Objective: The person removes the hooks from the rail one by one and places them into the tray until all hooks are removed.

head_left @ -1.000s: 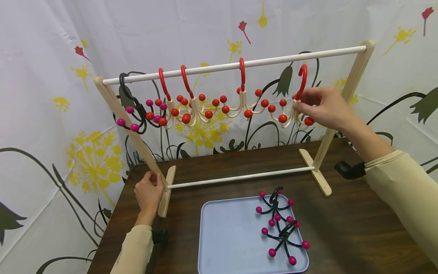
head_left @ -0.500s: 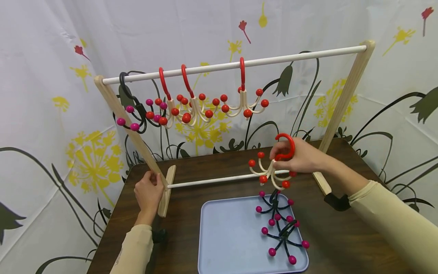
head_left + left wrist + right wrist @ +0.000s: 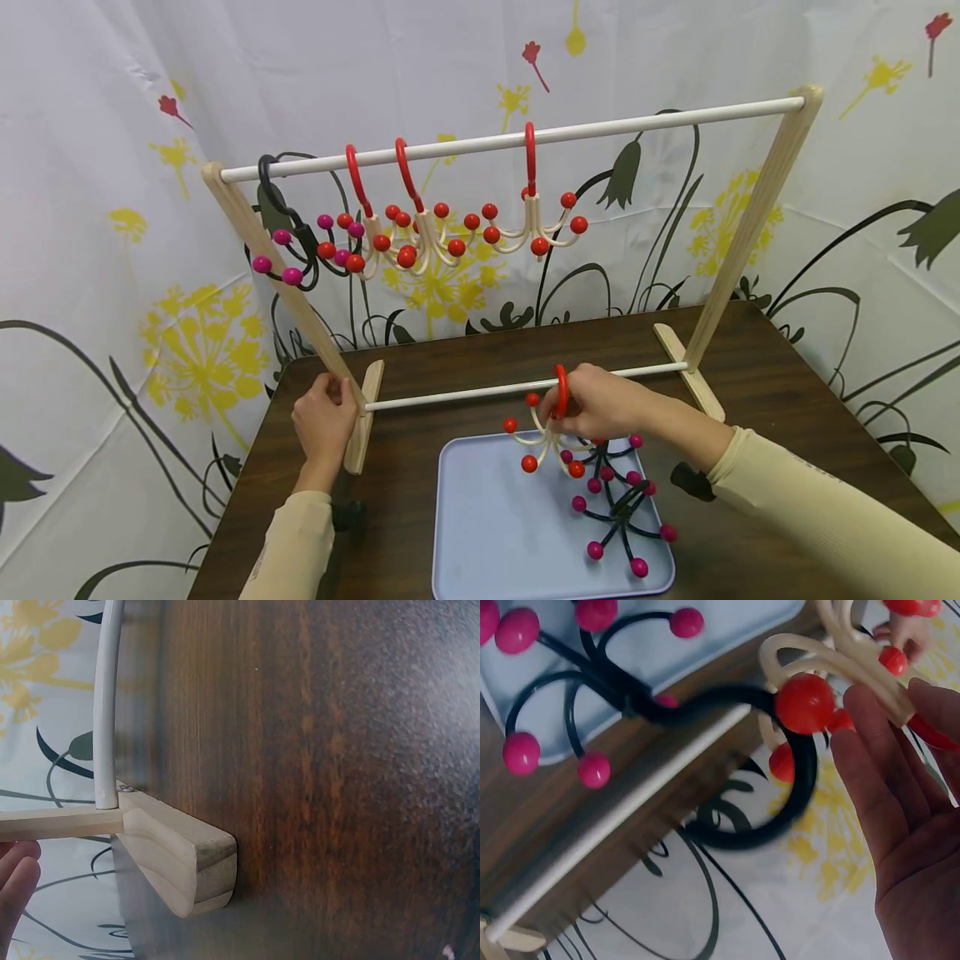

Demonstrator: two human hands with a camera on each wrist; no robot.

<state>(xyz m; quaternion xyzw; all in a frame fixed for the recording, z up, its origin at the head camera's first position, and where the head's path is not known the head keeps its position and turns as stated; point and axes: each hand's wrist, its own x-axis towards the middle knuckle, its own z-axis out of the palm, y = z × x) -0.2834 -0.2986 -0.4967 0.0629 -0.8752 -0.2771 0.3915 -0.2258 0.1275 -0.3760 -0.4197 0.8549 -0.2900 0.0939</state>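
Observation:
My right hand [image 3: 600, 406] pinches a cream multi-arm hook hanger with a red hook [image 3: 561, 392] and red ball tips. It is over the back part of the pale blue tray [image 3: 480, 533], overlapping a black hanger there. In the right wrist view, the thumb and fingers meet at the cream stem [image 3: 889, 697]. Two black hangers [image 3: 621, 517] with magenta balls lie along the tray's right side, the rear one partly hidden. Low on the wooden rack's left post [image 3: 306, 317], my left hand [image 3: 324, 421] grips the wood just above the foot.
From the rack's white top rail [image 3: 660, 123] hang three red-hooked cream hangers [image 3: 531, 162] and, at the far left, a black one [image 3: 303, 242]. A lower white bar [image 3: 465, 394] crosses behind the tray. A patterned curtain [image 3: 450, 67] backs the dark wooden table [image 3: 787, 500].
The right hand has brought the cream hanger from just below the top rail's right part down and left to the tray. The left hand stays on the post.

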